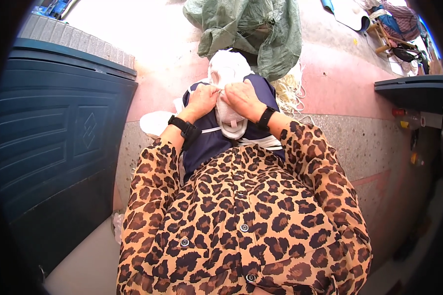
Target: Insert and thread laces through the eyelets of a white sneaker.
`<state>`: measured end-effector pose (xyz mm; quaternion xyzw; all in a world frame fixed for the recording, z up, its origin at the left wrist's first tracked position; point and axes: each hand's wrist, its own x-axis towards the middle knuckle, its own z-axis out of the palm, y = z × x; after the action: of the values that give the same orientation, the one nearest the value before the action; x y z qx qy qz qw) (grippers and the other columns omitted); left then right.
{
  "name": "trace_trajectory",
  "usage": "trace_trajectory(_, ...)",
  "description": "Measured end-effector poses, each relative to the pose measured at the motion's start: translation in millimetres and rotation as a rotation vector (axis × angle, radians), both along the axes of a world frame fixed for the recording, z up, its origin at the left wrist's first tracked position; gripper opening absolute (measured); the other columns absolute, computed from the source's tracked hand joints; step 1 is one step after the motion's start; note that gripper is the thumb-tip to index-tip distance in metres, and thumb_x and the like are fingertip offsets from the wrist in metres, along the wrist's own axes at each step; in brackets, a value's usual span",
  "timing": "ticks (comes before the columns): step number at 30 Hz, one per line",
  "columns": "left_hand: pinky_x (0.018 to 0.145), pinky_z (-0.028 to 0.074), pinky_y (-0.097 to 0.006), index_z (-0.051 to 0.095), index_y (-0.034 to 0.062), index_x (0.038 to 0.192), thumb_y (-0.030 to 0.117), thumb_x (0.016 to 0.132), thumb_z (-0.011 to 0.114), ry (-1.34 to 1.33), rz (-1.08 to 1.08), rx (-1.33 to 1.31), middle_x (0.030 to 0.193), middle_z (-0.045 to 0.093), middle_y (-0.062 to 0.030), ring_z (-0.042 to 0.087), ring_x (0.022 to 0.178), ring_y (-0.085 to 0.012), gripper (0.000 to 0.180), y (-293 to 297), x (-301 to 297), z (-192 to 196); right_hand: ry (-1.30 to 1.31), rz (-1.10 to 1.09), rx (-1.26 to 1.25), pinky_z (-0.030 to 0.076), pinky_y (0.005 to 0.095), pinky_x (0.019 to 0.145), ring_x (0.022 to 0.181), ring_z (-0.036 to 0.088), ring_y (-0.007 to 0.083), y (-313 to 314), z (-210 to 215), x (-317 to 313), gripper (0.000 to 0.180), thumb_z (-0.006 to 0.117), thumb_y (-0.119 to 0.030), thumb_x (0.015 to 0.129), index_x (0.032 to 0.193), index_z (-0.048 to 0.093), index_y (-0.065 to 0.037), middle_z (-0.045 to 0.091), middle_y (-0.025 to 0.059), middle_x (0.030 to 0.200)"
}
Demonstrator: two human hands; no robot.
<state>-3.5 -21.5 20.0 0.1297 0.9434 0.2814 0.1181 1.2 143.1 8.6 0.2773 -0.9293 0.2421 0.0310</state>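
Two bare hands at work in front of the person's chest, L. hand [204, 100] and R. hand [242, 100], both on a white shoe [231, 110] lying approx. mid-lap, over dark navy cloth [209, 151]. Shoe's open end faces the person, w/ a small pinkish tab [234, 124] there; far end's washed out by glare. Fingers of both hands are bunched in, thumbs close, pinching at the middle of the shoe, L. on its left side, R. just beside it on the right. Can't tell exactly what's between the fingertips, lace or edge.

Each wrist has a black band, i.e. L. band [185, 130] and R. band [266, 118]; sleeves are leopard-print, same as the shirt [231, 211]. White strips [266, 143] lie across the lap nr. the shoe's open end. Just L. of the knees, a rounded white item [155, 123], poss. another shoe.

Beyond the hands, a crumpled green sack [275, 42] on the floor, w/ a heap of pale cords [290, 92] at its R. edge. Far L., a dark blue panelled door [59, 128]. Far R., a bottle [409, 118] nr. a dark blue ledge [408, 87].
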Motion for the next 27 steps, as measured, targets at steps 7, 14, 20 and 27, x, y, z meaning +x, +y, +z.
trace_trajectory(7, 0.080, 0.042, -0.038, 0.063, 0.0072, 0.088, 0.017, 0.076, 0.055, 0.266, 0.024, -0.155, 0.097, 0.060, -0.0120, 0.052, 0.093, -0.0315, 0.018, 10.2, 12.3, -1.3, 0.172, 0.189, 0.061, 0.039, 0.0425, 0.067, 0.066, 0.060, 0.0255, 2.3, -4.4, -11.1, 0.014, 0.051, -0.017, 0.074, 0.067, 0.058, -0.007, 0.060, 0.0104, 0.065)
trace_trajectory(14, 0.073, 0.042, -0.036, 0.062, 0.0035, 0.080, 0.014, 0.074, 0.062, 0.402, -0.083, 0.128, 0.083, 0.061, -0.0096, 0.052, 0.081, -0.0284, 0.011, 27.8, 22.2, 14.7, -0.415, -0.055, -0.363, 0.042, 0.0374, 0.063, 0.066, 0.056, 0.0328, 43.7, 25.5, 24.2, 0.023, 0.046, -0.020, 0.085, 0.076, 0.053, 0.001, 0.055, 0.0211, 0.067)
trace_trajectory(20, 0.055, 0.038, -0.020, 0.062, -0.0041, 0.085, 0.016, 0.082, 0.059, -0.161, 0.271, 0.579, 0.067, 0.056, -0.0002, 0.046, 0.062, -0.0025, 0.020, 67.4, 36.8, 70.9, -0.906, -0.167, -1.279, 0.040, 0.0208, 0.067, 0.072, 0.049, 0.0067, 49.6, 18.2, 17.8, 0.023, 0.047, -0.017, 0.091, 0.098, 0.058, 0.001, 0.054, -0.0025, 0.079)
trace_trajectory(27, 0.054, 0.040, -0.021, 0.063, -0.0031, 0.087, 0.017, 0.082, 0.060, -0.057, 0.303, 0.489, 0.067, 0.059, -0.0021, 0.048, 0.061, -0.0046, 0.021, 57.6, 34.8, 54.8, -0.897, -0.245, -1.322, 0.039, 0.0193, 0.068, 0.075, 0.048, 0.0051, 32.3, 32.8, 25.7, 0.025, 0.053, -0.018, 0.088, 0.102, 0.061, 0.001, 0.057, -0.0016, 0.081)
